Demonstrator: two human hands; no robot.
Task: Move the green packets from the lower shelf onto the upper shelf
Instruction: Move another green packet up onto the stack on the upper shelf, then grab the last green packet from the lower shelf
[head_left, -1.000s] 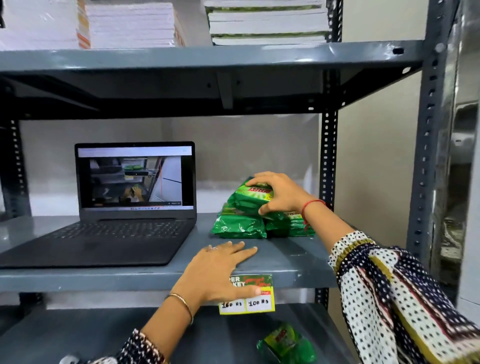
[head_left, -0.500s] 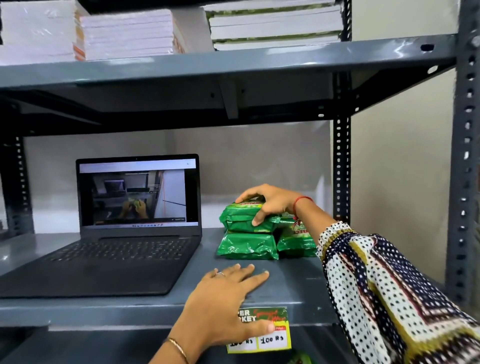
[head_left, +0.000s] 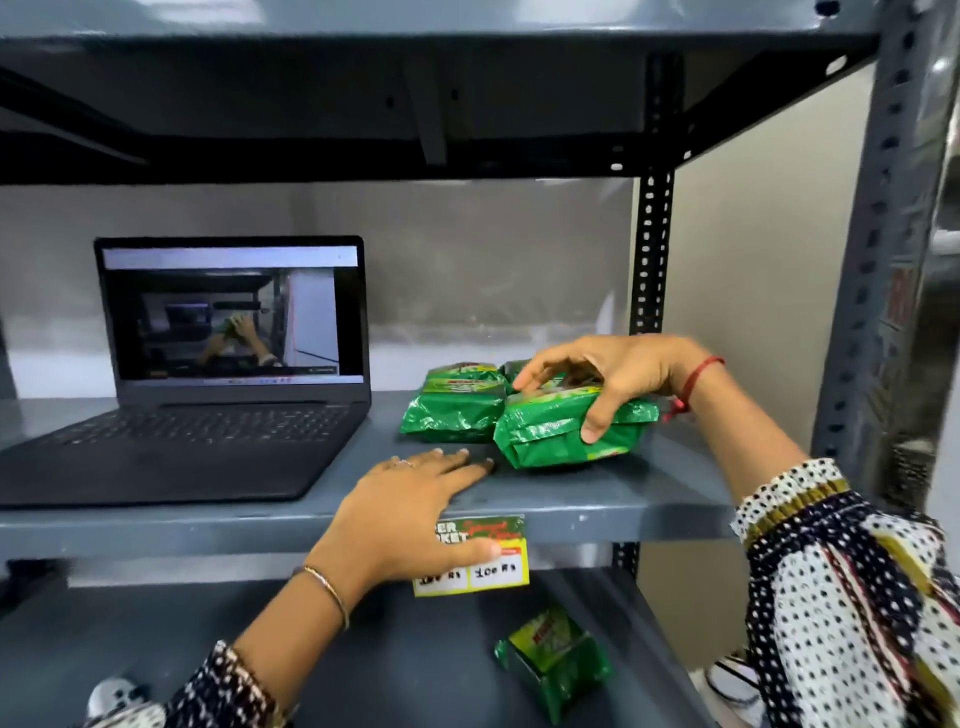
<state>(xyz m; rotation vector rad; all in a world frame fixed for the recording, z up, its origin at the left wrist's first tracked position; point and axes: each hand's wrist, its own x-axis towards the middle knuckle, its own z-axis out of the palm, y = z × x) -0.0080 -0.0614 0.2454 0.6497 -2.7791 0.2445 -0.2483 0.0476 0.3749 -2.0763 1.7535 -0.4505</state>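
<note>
Here the right hand (head_left: 618, 374) has its grip clamped on a green packet (head_left: 566, 428), fingers over the top and thumb pressed into the front face, with the packet resting on or just above the upper shelf (head_left: 597, 499) beside two more packets (head_left: 457, 410) near the back. The left hand (head_left: 410, 514) lies flat and empty on the shelf's front edge, fingers spread, thumb over a price label (head_left: 472, 556).

The main risk, as I judge it, is the packet being let go too near the front. It sits forward of the others, and its soft, slippery wrapper could slide on the smooth metal and tip over the lip. Pushing it back too hard could also knock the neighbouring packets out of line or shove them against the rear wall. The thumb is digging into a soft pack, so squeezing harder may crush what is inside.

One more packet (head_left: 553, 660) lies on the lower shelf (head_left: 311, 649), so the job looks unfinished.

An open laptop (head_left: 208, 374) takes up the left side of the upper shelf, leaving only the right portion free, and a careless sweep of the left hand could bump it. The steel upright (head_left: 652, 249) stands close behind the right wrist and limits room there. The shelf above (head_left: 467, 31) hangs low overhead.
</note>
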